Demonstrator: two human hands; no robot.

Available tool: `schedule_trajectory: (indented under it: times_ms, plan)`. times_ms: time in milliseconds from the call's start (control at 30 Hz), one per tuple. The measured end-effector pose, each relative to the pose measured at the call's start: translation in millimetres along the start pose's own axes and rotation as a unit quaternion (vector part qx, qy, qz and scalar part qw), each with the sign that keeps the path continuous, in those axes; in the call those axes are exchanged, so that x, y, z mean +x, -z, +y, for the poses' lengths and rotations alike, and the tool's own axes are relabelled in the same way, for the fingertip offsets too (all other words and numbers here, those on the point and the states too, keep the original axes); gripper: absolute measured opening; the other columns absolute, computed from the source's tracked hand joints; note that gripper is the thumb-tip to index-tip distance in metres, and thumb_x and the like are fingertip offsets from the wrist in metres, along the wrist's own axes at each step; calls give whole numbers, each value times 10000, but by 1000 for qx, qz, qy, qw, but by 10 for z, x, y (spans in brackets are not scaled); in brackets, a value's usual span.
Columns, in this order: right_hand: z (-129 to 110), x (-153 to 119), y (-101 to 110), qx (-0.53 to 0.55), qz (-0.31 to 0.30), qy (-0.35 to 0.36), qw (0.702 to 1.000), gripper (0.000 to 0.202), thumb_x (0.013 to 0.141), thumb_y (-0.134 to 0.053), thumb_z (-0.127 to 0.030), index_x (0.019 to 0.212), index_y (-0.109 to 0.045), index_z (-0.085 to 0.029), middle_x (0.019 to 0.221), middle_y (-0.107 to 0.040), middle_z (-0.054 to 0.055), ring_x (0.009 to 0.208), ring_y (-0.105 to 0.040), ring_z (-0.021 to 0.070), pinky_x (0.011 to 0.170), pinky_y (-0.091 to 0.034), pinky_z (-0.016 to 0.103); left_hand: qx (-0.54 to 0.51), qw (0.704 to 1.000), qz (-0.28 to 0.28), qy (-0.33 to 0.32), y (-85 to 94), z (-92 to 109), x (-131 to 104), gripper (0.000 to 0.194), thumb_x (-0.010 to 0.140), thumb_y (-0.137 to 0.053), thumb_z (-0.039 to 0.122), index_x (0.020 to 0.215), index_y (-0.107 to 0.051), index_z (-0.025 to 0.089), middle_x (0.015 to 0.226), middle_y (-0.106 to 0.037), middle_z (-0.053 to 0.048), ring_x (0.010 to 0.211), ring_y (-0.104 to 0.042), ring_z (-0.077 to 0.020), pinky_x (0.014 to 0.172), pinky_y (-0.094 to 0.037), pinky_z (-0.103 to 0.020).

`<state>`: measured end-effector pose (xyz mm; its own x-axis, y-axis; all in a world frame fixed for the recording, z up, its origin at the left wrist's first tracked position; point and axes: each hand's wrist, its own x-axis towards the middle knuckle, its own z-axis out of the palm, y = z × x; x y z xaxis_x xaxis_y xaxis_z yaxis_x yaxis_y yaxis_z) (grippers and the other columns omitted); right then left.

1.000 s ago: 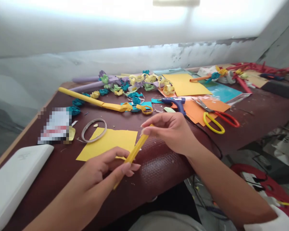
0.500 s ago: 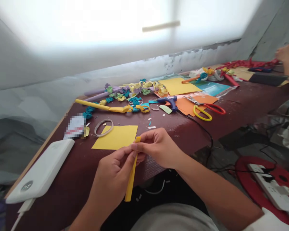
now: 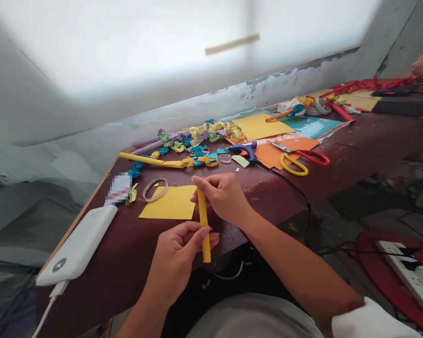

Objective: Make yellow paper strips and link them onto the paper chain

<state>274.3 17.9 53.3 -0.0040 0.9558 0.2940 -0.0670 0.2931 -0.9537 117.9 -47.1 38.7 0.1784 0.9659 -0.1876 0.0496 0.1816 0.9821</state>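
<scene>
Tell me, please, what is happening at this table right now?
A person holds a folded yellow paper strip upright in both hands: the right hand pinches its top, the left hand grips lower down. Behind it, a yellow sheet, a glue gun, scissors and curled paper pieces lie on the dark red table.

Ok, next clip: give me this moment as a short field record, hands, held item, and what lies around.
left hand: pinches lower part of folded yellow paper strip
right hand: pinches strip's top end
strip: nearly upright, above table edge
behind it: flat yellow paper sheet, grey tape ring
left: white power bank
farther back: blue glue gun, yellow-and-red-handled scissors
surface: dark red table
</scene>
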Motion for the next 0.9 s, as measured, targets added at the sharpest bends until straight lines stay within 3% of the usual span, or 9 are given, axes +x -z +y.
schedule_trajectory:
  times_ms: [167,467,567,733,900]
  plan:
    - [141,204,-2,20,-11,9,1000,534,888,-709,-642,706,-748,-141,714,-766,91,641,-721,167,597,-546,248,-26,999,24,14,-61,-85,17,404,743,-909,465,915,-748,136,866,-828,-117,868,-814,-247,830,-662,-311]
    - [245,291,3,54,-14,-27,998,559,837,-737,-682,689,-710,-143,671,-752,97,603,-725,173,562,-567,257,-20,999,39,8,-99,-232,-25,363,752,-908,427,887,-747,130,864,-827,-122,832,-811,-226,761,-649,-268]
    - [254,304,12,50,-11,-25,998,570,822,-740,-701,689,-705,-148,591,-698,58,514,-658,147,494,-507,242,-21,999,43,0,-101,-286,-50,348,767,-894,431,884,-746,140,834,-825,-109,795,-804,-213,739,-643,-263]
    - [274,282,22,28,46,18,998,557,845,-721,-705,700,-679,-170,496,-514,-46,436,-448,76,425,-316,217,-19,999,29,-9,-163,-374,-164,317,772,-882,424,839,-761,138,800,-814,-111,772,-793,-215,738,-629,-267]
    - [165,128,4,19,22,37,999,564,871,-684,-725,689,-660,-192,479,-541,-35,410,-500,98,418,-343,228,1,998,43,-35,-75,-377,-352,321,870,-779,479,786,-705,178,678,-740,-33,620,-695,-140,625,-552,-222]
